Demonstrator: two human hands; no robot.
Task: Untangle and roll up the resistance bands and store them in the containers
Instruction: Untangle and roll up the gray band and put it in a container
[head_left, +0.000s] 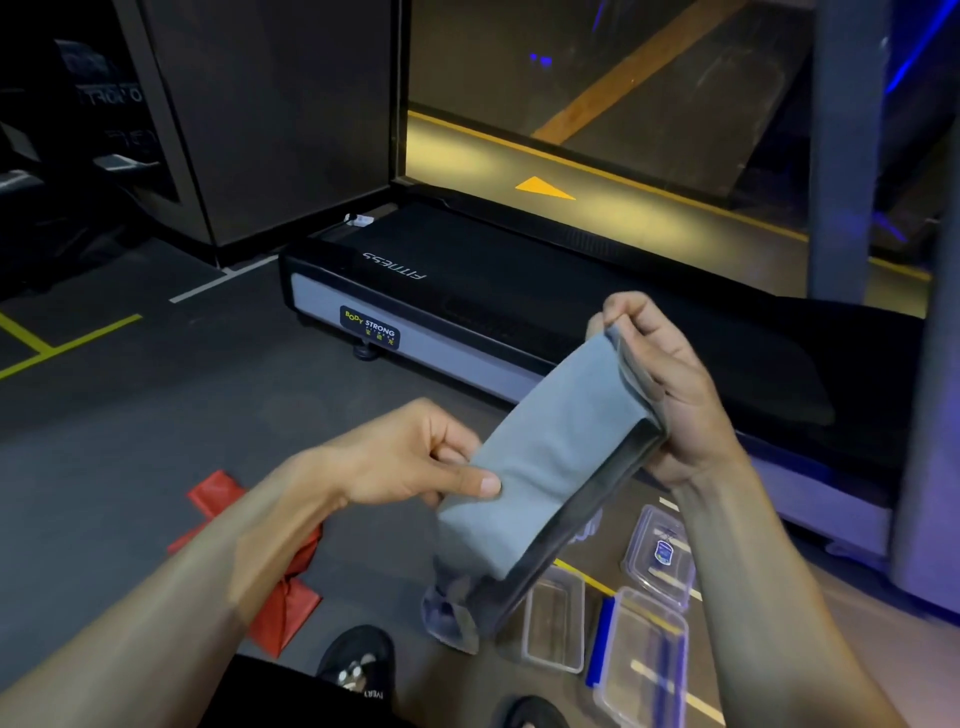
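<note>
Two hands hold the grey band up above the floor: the left hand pinches its lower edge, the right hand grips the top end. Clear containers sit below, possibly empty; a red band lies left.

- Grey resistance band held up in centre of frame, stretched slantwise between both hands.
- Left hand pinching lower left edge; right hand gripping upper end.
- Red band lying on floor, lower left.
- Clear plastic containers on floor, lower right.
- Black treadmill across middle of frame.
</note>
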